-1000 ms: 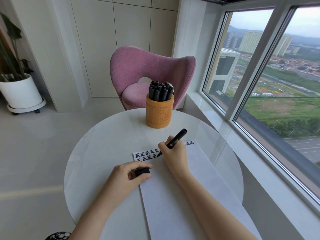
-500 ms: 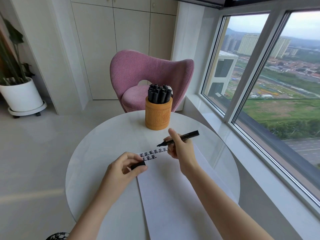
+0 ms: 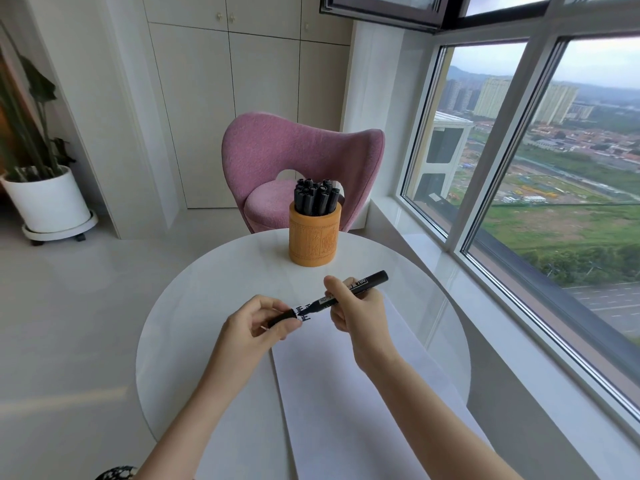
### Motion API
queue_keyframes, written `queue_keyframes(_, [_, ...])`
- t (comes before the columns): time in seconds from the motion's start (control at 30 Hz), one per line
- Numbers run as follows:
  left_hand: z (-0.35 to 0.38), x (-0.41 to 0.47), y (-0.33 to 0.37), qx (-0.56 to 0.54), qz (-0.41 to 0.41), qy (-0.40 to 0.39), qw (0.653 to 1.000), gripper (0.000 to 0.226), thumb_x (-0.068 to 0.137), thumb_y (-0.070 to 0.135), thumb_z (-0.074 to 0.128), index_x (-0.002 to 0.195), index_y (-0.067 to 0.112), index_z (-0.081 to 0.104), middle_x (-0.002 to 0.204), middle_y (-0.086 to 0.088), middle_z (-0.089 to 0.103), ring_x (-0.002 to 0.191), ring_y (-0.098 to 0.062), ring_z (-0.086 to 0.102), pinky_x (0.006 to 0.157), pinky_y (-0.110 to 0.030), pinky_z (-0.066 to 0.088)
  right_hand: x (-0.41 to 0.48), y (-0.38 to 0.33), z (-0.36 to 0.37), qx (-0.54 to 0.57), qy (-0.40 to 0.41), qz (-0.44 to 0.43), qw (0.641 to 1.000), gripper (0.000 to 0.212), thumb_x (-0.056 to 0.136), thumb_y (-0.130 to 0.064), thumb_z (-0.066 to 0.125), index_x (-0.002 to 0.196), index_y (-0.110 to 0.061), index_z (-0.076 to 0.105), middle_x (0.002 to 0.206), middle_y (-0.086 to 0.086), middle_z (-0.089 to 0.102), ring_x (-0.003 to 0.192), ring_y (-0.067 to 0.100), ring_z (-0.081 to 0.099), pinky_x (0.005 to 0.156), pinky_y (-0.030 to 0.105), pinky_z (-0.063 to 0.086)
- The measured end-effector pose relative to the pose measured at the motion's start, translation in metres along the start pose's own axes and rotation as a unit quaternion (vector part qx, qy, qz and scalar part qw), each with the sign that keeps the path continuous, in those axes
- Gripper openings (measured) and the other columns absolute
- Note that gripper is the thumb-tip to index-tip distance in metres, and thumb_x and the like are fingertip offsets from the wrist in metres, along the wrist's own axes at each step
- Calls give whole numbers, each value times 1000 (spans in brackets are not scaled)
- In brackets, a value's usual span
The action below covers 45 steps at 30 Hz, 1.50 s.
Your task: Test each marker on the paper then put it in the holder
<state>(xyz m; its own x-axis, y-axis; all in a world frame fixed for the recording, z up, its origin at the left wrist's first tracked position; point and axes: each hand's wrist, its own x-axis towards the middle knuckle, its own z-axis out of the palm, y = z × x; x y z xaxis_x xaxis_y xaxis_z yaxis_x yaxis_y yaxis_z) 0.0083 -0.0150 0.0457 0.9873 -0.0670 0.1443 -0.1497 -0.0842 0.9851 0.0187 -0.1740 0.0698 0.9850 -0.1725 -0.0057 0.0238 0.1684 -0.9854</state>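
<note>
**Marker tip meets cap above the paper**

Head view: The right hand (image 3: 356, 313) pinches a black marker (image 3: 372, 278) between curled fingers and thumb, above the table (image 3: 207, 306). The marker's tip points toward 8 o'clock and its rear end toward 2 o'clock. The left hand (image 3: 256, 327) pinches the black cap (image 3: 284, 317) between thumb and fingers, its open end right at the marker's tip; whether they touch cannot be told. Beneath the hands lies the paper (image 3: 346, 393), running from the table's middle toward 5 o'clock, with black test marks at its far edge. The orange holder (image 3: 314, 242) stands at the table's 12 o'clock, filled with upright black markers (image 3: 316, 199). A pink chair (image 3: 294, 150) sits beyond it, a potted plant (image 3: 48, 199) at 10 o'clock, and windows at 3 o'clock.
</note>
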Motion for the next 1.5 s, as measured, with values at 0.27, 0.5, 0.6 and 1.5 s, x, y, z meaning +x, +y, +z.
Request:
queue_keyframes(0.27, [16,-9,9,4,12,17,1000,14,77,6,73,81,8,60,79,-8,74,64,-12,62,70,-24,51,-8,5,11,-25,-4,-21,999,34,87,-4,58,61,-12,37,46,-4,29,43,13,26,42,18,28])
queue_keyframes(0.5, [24,-15,14,49,65,69,994,13,76,12,75,77,14,62,76,12,73,69,-6,66,73,-29,53,-8,3,15,26,-8,-3,1000,39,86,1,53,59,-14,31,46,-4,27,42,12,24,42,19,26])
queue_keyframes(0.6, [23,-12,15,67,77,79,992,13,75,14,75,81,20,66,80,16,73,77,-6,68,76,-25,54,-5,3,15,37,-19,19,999,41,87,-2,55,57,-15,30,47,-4,25,45,14,22,44,21,23])
queue_keyframes(1.5, [33,104,49,180,129,72,972,19,81,29,71,96,18,66,81,7,67,70,-1,58,63,-3,40,97,-23,-4,-219,44,-297,928,13,85,-11,69,81,-17,57,83,9,57,60,13,53,61,28,45])
